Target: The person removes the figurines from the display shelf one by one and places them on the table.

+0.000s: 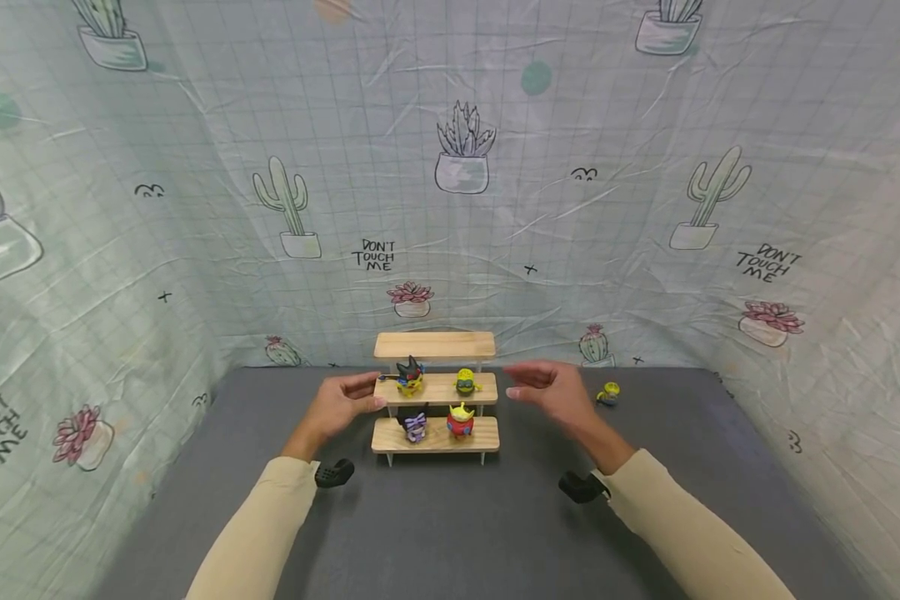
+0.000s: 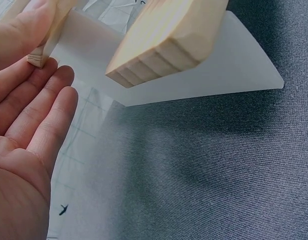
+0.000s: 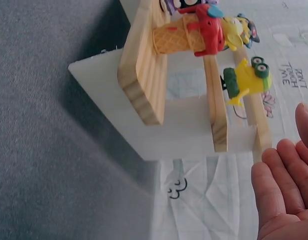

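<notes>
A three-step wooden display stand [image 1: 435, 443] with pale side supports stands on the grey table. At the left end of its middle step, my left hand [image 1: 341, 406] holds the board edge between thumb and fingers. My right hand [image 1: 555, 392] hovers beside the stand's right end, apart from it, fingers extended and holding nothing. On the middle step are a dark-eared figure with a yellow base [image 1: 410, 379] and a yellow figure with goggles [image 1: 466, 382]. The front step bears a purple figure [image 1: 415, 427] and a red figure with a yellow top [image 1: 461, 421].
Another small yellow figure [image 1: 609, 393] lies on the table [image 1: 450, 525] right of my right hand. A cactus-printed cloth [image 1: 525, 225] hangs behind and along both sides. The top step [image 1: 435, 344] stands close to the back cloth. Dark wrist devices [image 1: 334, 473] sit at both sleeves.
</notes>
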Demonstrator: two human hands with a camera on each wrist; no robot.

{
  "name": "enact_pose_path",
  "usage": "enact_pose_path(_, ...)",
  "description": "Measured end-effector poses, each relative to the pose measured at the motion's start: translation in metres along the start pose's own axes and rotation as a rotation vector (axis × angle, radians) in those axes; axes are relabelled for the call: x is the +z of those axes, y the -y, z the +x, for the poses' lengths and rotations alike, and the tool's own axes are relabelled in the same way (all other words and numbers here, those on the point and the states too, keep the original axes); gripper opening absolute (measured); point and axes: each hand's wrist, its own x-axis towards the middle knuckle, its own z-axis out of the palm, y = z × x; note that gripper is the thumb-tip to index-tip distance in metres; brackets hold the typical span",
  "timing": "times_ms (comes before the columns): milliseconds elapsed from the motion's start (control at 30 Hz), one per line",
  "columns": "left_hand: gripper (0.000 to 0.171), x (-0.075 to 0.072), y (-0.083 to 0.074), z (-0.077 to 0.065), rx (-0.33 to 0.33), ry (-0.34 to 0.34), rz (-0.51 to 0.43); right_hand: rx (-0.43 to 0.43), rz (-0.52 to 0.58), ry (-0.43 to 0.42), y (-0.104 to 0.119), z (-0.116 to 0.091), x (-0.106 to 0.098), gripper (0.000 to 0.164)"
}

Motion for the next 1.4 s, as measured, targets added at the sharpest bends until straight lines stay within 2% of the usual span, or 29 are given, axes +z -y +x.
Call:
enact_pose_path(233, 0.061, -0.001, -0.001, -0.002, -0.009, -0.007, -0.015, 0.010, 0.015, 0.041, 0.006, 0.003, 0.012, 0.040)
enact_pose_path(400, 0.063, -0.001, 0.000, -0.001, -0.002, 0.015, -0.025, 0.024, 0.048, 0.064, 0.007, 0.003, 0.015, 0.042)
enact_pose_path(567, 0.062, -0.001, 0.001, 0.000, 0.004, 0.006, -0.027, 0.025, 0.051, 0.085, 0.008, 0.007, 0.018, 0.041)
enact_pose_path(900, 0.063, 0.000, -0.001, 0.000, -0.001, 0.021, -0.029, -0.037, 0.118, 0.144, 0.013, 0.016, 0.030, 0.044)
enact_pose_path(1133, 0.062, 0.000, -0.001, -0.002, 0.015, 0.018, -0.030, -0.037, 0.067, 0.154, 0.015, 0.023, 0.042, 0.046)
enact_pose_path(1400, 0.063, 0.001, 0.000, -0.001, 0.009, 0.019, -0.026, -0.006, 0.078, 0.154, 0.016, 0.029, 0.053, 0.044)
